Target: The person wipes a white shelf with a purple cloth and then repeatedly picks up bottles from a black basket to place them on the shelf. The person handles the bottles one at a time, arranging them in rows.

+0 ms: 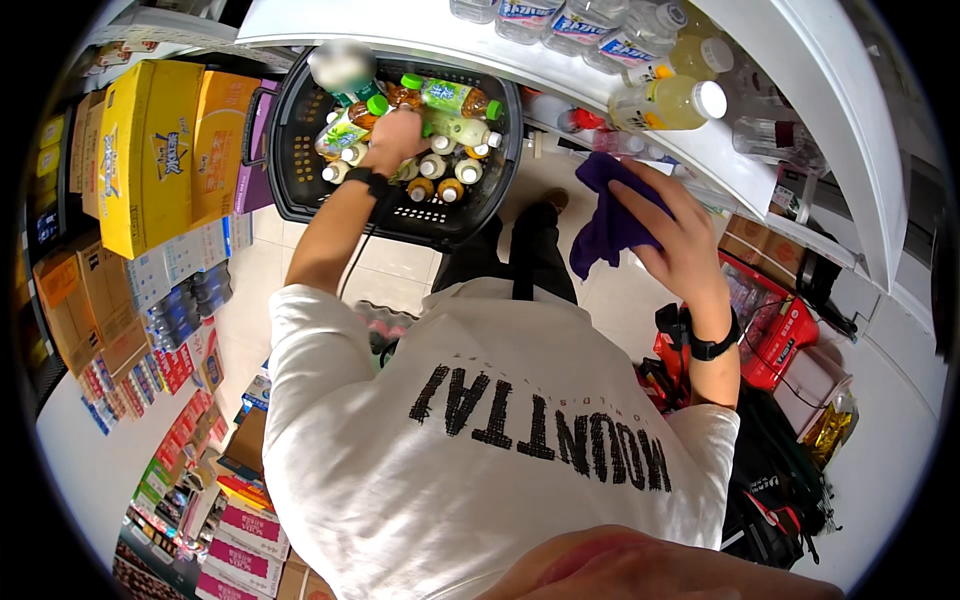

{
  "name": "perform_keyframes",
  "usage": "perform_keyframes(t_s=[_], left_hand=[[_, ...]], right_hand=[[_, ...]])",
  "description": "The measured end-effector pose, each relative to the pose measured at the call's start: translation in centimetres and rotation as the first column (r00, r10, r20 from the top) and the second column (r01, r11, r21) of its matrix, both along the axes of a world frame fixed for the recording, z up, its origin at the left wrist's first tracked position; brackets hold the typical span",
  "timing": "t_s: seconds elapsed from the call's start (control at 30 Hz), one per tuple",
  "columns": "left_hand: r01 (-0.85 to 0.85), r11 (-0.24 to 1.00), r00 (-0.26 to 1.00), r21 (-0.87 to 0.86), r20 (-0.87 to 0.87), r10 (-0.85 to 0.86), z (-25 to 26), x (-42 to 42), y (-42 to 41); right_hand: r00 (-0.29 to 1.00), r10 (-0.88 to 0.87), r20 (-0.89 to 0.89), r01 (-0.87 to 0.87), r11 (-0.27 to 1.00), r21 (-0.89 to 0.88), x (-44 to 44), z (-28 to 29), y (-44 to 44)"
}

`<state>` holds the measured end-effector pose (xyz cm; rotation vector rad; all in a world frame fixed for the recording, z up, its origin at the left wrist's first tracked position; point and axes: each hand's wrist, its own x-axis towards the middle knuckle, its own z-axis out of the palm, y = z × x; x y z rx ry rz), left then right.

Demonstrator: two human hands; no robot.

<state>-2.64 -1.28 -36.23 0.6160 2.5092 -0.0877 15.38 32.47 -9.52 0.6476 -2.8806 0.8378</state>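
A black plastic basket (480, 214) holds several drink bottles, some with green caps and others with white ones. Inside it, my left hand (397, 139) reaches down among the bottles beside a green-capped tea bottle (351, 129); its fingertips are partly hidden, so its grip cannot be told. A pale green bottle (461, 129) lies just right of that hand. My right hand (675, 232) holds a purple cloth (611, 217) in front of the white shelf, below a yellowish drink bottle (660, 105).
White shelf (405, 30) with clear water bottles (577, 26) curves across the top and right. Yellow carton (146, 157) and other boxes are stacked left. A red case (780, 322) and a black bag (772, 480) lie right. Shrink-wrapped bottles (382, 322) stand on the floor near my body.
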Motion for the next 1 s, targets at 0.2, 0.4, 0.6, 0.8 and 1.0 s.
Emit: perform_keyframes(t_s=[0.2, 0.4, 0.6, 0.8, 1.0], left_hand=[[0.031, 0.96, 0.961, 0.278, -0.274, 0.049, 5.8, 2.1, -9.1], [0.333, 0.872, 0.748, 0.358, -0.664, -0.013, 27.1, 4.7, -7.4], [0.677, 0.667, 0.407, 0.313, -0.913, 0.015, 43.5, 7.6, -2.3], [0.83, 0.5, 0.286, 0.246, -0.958, -0.004, 51.2, 11.1, 6.0], [0.895, 0.288, 0.367, 0.34, -0.929, -0.044, 54.8, 11.5, 12.5]], right_hand=[[0.997, 0.076, -0.003, -0.076, 0.99, -0.117, -1.5, -1.0, -1.9], [0.975, 0.222, -0.013, -0.205, 0.878, -0.432, -4.4, 0.2, -4.7], [0.867, 0.08, -0.493, -0.401, 0.699, -0.592, -6.4, 6.6, -8.5], [0.557, -0.135, -0.819, -0.399, 0.822, -0.407, -4.7, 14.4, -7.1], [0.5, -0.184, -0.846, -0.289, 0.886, -0.363, -2.1, 9.2, 1.0]])
